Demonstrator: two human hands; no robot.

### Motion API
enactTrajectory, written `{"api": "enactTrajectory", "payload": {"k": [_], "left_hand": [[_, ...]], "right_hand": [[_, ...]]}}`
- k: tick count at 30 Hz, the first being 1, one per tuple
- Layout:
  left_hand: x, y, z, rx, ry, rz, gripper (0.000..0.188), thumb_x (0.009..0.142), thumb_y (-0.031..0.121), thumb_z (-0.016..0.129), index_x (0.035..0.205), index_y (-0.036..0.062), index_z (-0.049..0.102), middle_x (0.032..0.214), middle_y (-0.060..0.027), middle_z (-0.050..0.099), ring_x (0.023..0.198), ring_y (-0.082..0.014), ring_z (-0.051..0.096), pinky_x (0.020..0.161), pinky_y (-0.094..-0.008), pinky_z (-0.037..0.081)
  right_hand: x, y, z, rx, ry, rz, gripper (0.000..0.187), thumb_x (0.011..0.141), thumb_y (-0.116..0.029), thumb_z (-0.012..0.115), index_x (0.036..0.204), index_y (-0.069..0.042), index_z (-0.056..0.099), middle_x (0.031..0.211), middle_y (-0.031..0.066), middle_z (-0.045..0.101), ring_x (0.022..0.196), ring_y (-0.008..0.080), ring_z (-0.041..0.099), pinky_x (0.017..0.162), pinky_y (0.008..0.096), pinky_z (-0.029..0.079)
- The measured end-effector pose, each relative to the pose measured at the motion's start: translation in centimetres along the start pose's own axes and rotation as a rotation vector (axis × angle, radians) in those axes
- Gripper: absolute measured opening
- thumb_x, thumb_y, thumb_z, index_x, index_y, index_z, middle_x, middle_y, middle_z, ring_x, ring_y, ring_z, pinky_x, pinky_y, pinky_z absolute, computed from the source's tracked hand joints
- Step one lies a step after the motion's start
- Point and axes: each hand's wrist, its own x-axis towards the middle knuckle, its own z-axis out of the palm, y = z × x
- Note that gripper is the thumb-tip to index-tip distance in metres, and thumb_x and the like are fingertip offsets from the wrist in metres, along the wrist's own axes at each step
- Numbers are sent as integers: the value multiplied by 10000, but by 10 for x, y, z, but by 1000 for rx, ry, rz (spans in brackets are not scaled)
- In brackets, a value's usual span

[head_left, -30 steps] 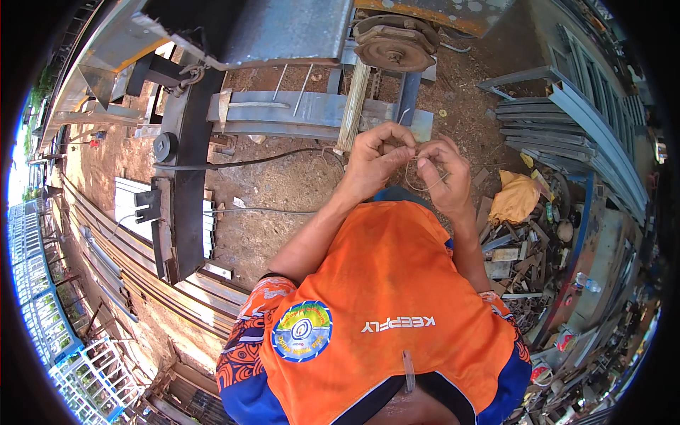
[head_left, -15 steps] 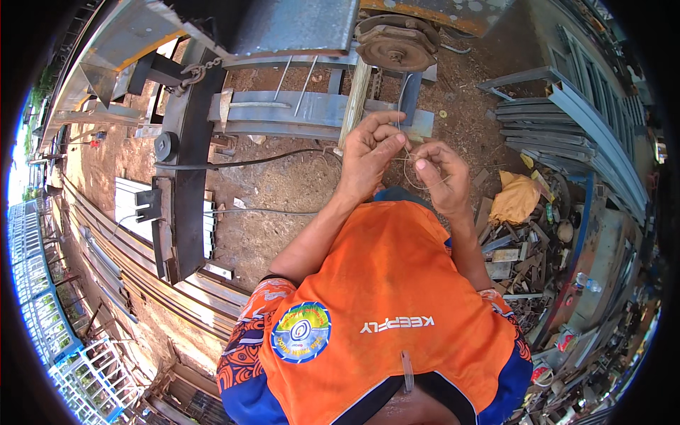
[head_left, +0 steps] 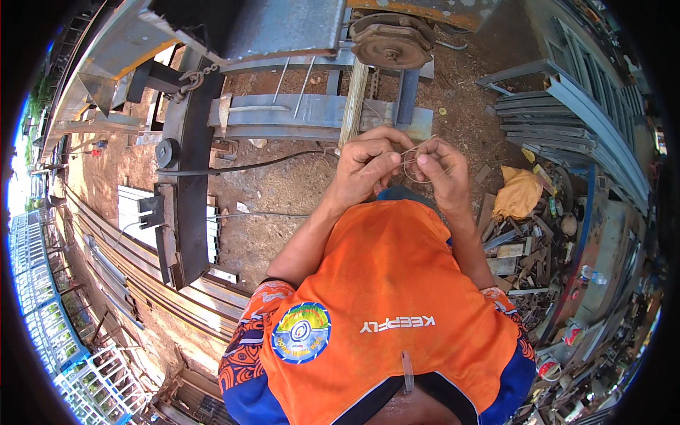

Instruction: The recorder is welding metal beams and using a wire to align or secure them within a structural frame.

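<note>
My left hand (head_left: 368, 164) and my right hand (head_left: 444, 170) are raised close together in front of my chest, fingers pinched. Between them runs a thin, pale strand (head_left: 409, 151), either wire or cord, gripped by both hands. Part of it bends into a small loop beside my right thumb. The fingers hide where its ends go. Just beyond my left hand stands a pale, ribbed pole or bundle (head_left: 355, 106). Above it is a rusty round hoist-like part (head_left: 392, 51) with a chain hanging beneath.
A dark steel beam (head_left: 185, 156) stands at the left, crossed by a black cable (head_left: 241, 169). Grey steel channels (head_left: 283, 117) lie ahead. Stacked metal profiles (head_left: 545, 120), a yellow bag (head_left: 517, 193) and scrap pieces (head_left: 528, 258) are on the right. Long bars (head_left: 134, 244) lie at left.
My left hand has come down and turned inward, its raised finger now lowered. The hands are nearer each other, and the strand no longer stretches upward from the left fingers.
</note>
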Motion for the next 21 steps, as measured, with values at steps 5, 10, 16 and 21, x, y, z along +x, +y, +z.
{"api": "enactTrajectory", "payload": {"k": [5,10,16,21], "left_hand": [[-6,-6,-7,-23,-16,25,297,874,114,629,636,-63,597,1098,-252,650,602,-148,628,540,-250,499],[-11,-16,2,-289,146,124,270,862,82,602,651,-86,601,1137,-299,648,647,-189,687,573,-279,574],[-15,-19,4,-448,171,144,252,840,26,547,633,-116,566,1165,-372,614,741,-319,733,664,-386,632],[-15,-25,1,-542,173,123,223,808,13,532,629,-118,558,1168,-398,600,754,-382,731,667,-420,635]], "right_hand": [[-2,7,7,19,13,12,166,989,-158,587,1012,6,584,749,4,568,661,54,522,545,224,516],[0,10,14,61,48,-12,169,991,-159,586,1026,6,571,763,12,573,661,59,524,543,223,502],[0,15,21,138,80,-27,168,988,-169,595,1011,-4,571,780,15,582,688,59,528,541,214,465],[0,16,26,168,134,-2,172,979,-188,597,989,-17,575,784,5,582,694,59,528,551,206,476]]}}
